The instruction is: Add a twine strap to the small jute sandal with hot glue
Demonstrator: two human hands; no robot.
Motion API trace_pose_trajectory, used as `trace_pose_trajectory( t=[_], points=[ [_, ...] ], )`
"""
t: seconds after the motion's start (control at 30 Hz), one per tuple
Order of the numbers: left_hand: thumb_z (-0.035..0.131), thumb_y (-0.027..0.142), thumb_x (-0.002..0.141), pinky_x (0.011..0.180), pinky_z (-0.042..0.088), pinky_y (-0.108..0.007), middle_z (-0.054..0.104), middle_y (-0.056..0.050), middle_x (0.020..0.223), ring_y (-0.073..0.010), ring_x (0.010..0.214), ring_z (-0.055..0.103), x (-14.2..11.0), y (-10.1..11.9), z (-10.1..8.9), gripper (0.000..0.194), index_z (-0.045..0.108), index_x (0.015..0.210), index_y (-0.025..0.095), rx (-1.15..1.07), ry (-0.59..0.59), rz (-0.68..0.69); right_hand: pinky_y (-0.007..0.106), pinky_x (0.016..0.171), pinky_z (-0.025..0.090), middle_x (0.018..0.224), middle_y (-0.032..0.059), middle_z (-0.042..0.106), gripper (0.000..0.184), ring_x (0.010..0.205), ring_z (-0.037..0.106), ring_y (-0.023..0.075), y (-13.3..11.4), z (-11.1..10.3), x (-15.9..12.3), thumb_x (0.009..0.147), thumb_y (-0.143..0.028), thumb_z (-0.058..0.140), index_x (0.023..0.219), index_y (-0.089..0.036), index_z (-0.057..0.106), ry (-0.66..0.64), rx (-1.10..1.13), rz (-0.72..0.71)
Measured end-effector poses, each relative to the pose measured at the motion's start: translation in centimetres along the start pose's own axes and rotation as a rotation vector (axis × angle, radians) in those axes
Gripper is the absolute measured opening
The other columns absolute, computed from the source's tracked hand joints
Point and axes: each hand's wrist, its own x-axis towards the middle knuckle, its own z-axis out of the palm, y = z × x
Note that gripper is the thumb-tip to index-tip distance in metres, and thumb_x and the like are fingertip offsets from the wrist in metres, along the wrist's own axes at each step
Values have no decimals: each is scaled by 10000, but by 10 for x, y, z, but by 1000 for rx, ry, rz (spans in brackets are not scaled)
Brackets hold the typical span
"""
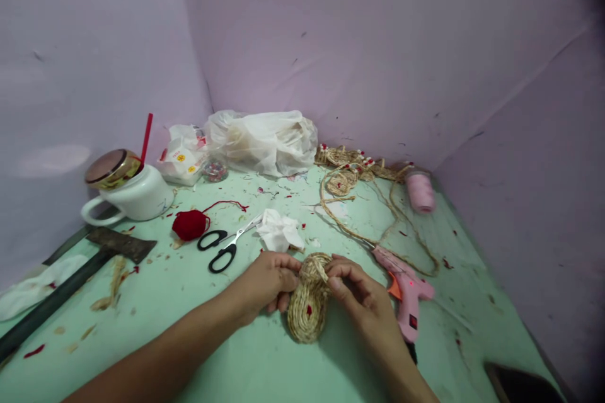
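Nearest in the head view: my left forearm (189,340) and right forearm (409,368), both crossing the bottom edge. Between my hands, upright on the green tabletop (259,368) or just above it (cannot tell which), a coiled straw piece (306,324), sole-shaped, with a small red spot (309,310) on its lower part. My left hand (274,280) grips its upper left edge, thumb against bent fingers. My right hand (357,286) pinches its upper right edge between thumb and forefinger.

Just right of that hand, a pink glue gun (401,289) on its side, orange trigger, red light on the body; its nozzle lies by a straw cord (345,223) looping back. Dark object, blurred, at lower right (520,384).

Beyond my left hand: crumpled white tissue (280,230), touching the tips of black-handled scissors (229,245); near them, a red yarn ball (190,225). Far left, a hammer-like tool (123,244), handle running to the edge; behind it a white mug (146,195), lid (113,169) tilted on top. Along the back wall, a white plastic bag (265,141), coiled straw work (340,157), a pink thread spool (420,192).
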Motion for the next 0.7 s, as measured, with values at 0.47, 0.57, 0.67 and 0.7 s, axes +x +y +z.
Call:
trace_pose_trajectory(
  t=[0.47, 0.57, 0.67, 0.7],
  points=[
    [558, 335, 714, 269, 192, -118, 446, 61, 429, -26, 301, 383, 6, -8, 5, 216, 522, 663, 129, -151, 41, 16, 254, 561, 376, 624, -7, 525, 188, 596, 474, 141, -3, 5, 1, 730, -353, 570, 680, -172, 560, 24, 69, 157],
    [535, 321, 724, 276, 229, -117, 510, 26, 538, -19, 328, 413, 7, -9, 5, 217, 550, 699, 106, -136, 8, 33, 255, 562, 372, 610, -8, 532, 208, 575, 467, 128, 2, 4, 5, 703, -358, 594, 674, -153, 576, 38, 110, 216],
    [546, 292, 711, 284, 240, -126, 513, 34, 510, -33, 324, 407, 7, -10, 6, 208, 555, 808, 109, -98, 49, 23, 254, 564, 371, 615, -5, 545, 209, 567, 469, 120, 5, 3, 6, 699, -348, 599, 684, -141, 591, 38, 136, 225],
    [547, 281, 708, 285, 232, -130, 495, 47, 465, -39, 310, 386, 7, -10, 7, 226, 548, 858, 113, -63, 78, 23, 253, 558, 368, 608, -7, 542, 204, 561, 465, 118, 5, 2, 6, 698, -343, 598, 683, -139, 592, 38, 137, 224]
  ],
)
